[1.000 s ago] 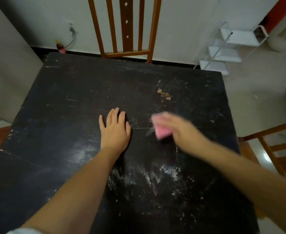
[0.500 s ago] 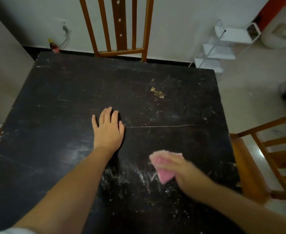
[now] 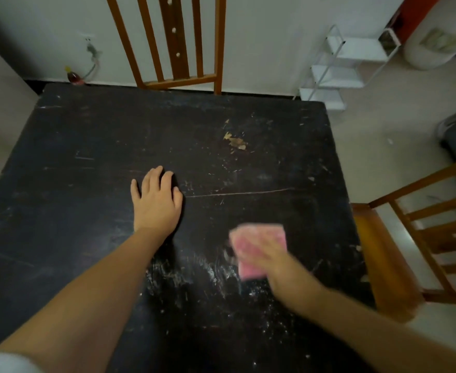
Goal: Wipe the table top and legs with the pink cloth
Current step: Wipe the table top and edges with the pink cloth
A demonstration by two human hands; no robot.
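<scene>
On a scuffed black table (image 3: 87, 146), the right hand (image 3: 272, 267) presses flat a soft, light pink cloth (image 3: 259, 246); the left hand (image 3: 155, 203) rests open alongside.

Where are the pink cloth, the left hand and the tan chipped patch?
pink cloth (image 3: 259, 242): head view, upper middle of its exposed part.
left hand (image 3: 155, 200): head view, back of the hand.
tan chipped patch (image 3: 235, 141): head view, its centre.
</scene>
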